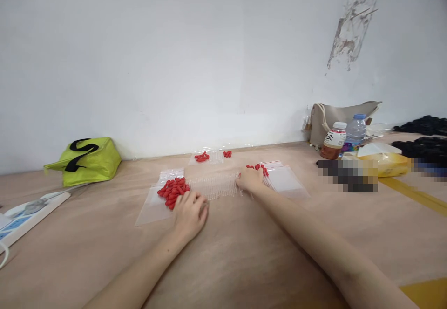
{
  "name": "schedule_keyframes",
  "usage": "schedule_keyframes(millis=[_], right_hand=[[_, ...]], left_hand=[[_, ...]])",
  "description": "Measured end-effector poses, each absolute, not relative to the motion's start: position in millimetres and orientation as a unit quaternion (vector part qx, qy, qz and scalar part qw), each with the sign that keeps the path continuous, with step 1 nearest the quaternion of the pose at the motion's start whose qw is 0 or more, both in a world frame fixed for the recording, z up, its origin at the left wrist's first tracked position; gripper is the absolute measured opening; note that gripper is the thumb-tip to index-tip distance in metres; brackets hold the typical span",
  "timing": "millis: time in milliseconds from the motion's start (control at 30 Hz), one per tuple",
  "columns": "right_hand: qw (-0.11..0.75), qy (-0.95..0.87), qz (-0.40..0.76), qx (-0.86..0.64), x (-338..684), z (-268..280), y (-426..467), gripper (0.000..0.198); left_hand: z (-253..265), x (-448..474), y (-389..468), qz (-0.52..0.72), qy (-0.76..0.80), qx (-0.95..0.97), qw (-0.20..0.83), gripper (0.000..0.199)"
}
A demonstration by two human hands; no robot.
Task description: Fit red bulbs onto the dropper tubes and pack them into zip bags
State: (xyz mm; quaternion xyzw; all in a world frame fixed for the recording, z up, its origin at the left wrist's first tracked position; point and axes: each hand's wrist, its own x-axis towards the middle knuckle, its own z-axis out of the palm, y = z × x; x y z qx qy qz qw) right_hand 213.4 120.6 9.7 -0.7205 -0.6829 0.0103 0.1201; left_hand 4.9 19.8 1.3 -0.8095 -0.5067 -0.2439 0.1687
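Row of clear thin tubes (213,187) lies on brown-covered table (223,262). Red bulbs (172,191) piled left of row, more at its right end, small clusters behind it. Left hand (190,211) at row's left end, fingers curled beside pile; cannot tell if grasping. Right hand (250,179) over row's right end, fingertips hidden, grip unclear. Lime-green bag (96,162) far left of row.

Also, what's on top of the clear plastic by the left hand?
A pile of small red pieces lies on the clear plastic. The left hand overlaps the pile's edge; whatever it covers, and the plastic beneath the pile, cannot be seen.
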Motion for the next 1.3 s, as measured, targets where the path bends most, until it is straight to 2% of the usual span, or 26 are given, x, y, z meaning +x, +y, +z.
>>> schedule_keyframes(millis=[67, 133, 400, 567, 700, 867, 1000, 1167, 1300], right_hand=[[0.107, -0.679, 0.023, -0.726, 210.4, 13.0, 123.3, 0.019], [0.096, -0.673, 0.035, -0.732, 208.5, 15.8, 125.7, 0.016], [0.097, -0.66, 0.057, -0.743, 207.1, 18.7, 132.5, 0.016], [0.137, -0.681, 0.06, -0.717, 216.8, 26.6, 120.7, 0.018], [0.21, -0.733, 0.029, -0.646, 231.1, 23.0, 91.8, 0.021], [0.315, -0.835, -0.04, -0.449, 247.7, -1.9, 49.9, 0.017], [0.307, -0.877, -0.056, -0.365, 254.6, -16.5, 33.7, 0.019], [0.299, -0.883, -0.045, -0.36, 254.6, -20.5, 31.0, 0.024], [0.295, -0.881, -0.042, -0.368, 252.9, -19.6, 29.6, 0.024]], left_hand=[[7.6, -6.4, 25.2, -0.21, -0.547, -0.775, 0.237, 0.015], [11.8, -17.3, 29.7, -0.19, -0.574, -0.752, 0.262, 0.017], [3.4, -30.0, 37.4, -0.167, -0.597, -0.73, 0.286, 0.023], [7.1, -29.2, 34.4, -0.19, -0.583, -0.731, 0.298, 0.024], [12.2, -14.4, 19.8, -0.269, -0.513, -0.777, 0.244, 0.02], [0.7, 10.2, 7.0, -0.297, -0.454, -0.836, 0.086, 0.014], [-9.3, 17.8, 8.3, -0.309, -0.451, -0.837, -0.018, 0.012], [-8.5, 20.8, 10.0, -0.31, -0.428, -0.848, -0.04, 0.021], [-8.5, 23.2, 12.9, -0.302, -0.409, -0.859, -0.058, 0.017]])
